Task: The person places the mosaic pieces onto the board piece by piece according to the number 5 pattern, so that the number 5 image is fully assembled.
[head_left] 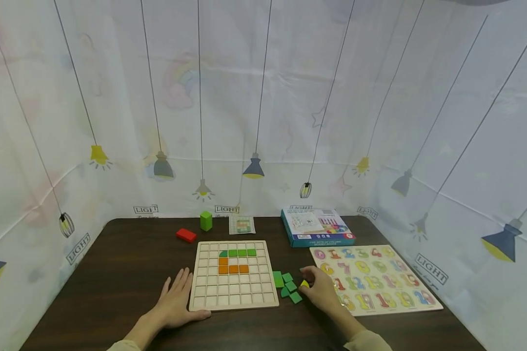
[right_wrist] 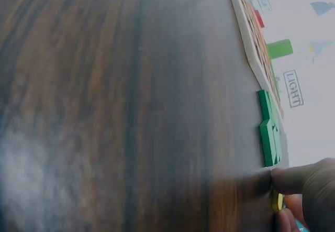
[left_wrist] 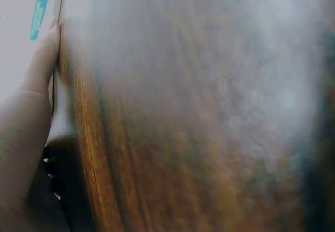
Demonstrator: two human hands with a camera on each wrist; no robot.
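A wooden grid board (head_left: 228,306) bears a row of green tiles (head_left: 242,253) and several orange tiles (head_left: 233,269) below it. Flat on the table at the board's left side lies my left hand (head_left: 173,300), fingers spread and thumb along the front left corner. The left wrist view shows that thumb (left_wrist: 44,59) against the board's edge. On the other side, my right hand (head_left: 322,291) pinches a small yellow tile (right_wrist: 277,201) between thumb and fingers, low over the table. Loose green tiles (head_left: 291,286) lie between the board and this hand.
A number puzzle board (head_left: 404,310) lies right, partly under my right forearm. Behind it is a blue boxed set (head_left: 320,242). A red block (head_left: 186,235), a green block (head_left: 206,222) and a pattern card (head_left: 233,225) are at the back. A printed curtain (head_left: 228,122) encloses the table.
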